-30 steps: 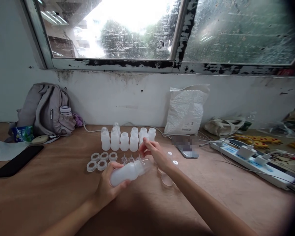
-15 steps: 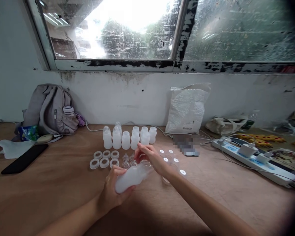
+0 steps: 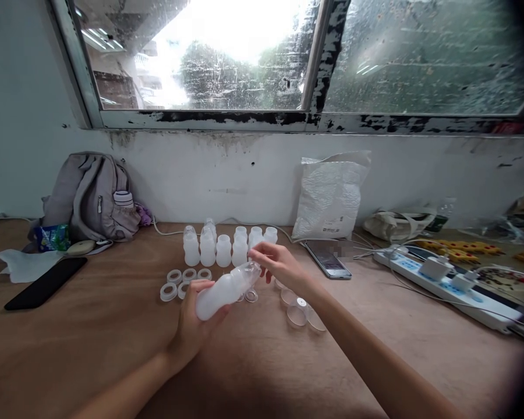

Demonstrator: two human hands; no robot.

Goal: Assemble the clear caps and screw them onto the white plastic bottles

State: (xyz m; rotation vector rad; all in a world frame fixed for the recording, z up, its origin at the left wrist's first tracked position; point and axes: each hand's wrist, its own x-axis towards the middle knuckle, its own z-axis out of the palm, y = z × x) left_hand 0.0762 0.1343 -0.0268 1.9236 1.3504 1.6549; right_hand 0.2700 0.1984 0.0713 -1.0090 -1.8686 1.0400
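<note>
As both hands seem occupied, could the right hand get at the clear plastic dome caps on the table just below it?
Probably yes: the clear plastic dome caps lie uncovered just under the right hand, though its fingertips are at the white bottle's top.

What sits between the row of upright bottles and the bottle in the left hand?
In the head view, white rings lie on the table between the upright bottles and the held bottle, gripped by the left hand.

Bottles (image 3: 227, 244) stand in a row at the back of the counter (image 3: 91, 337), with rings (image 3: 181, 282) before them. The backpack (image 3: 87, 198) sits far left; the power strip (image 3: 454, 288) lies right.
</note>
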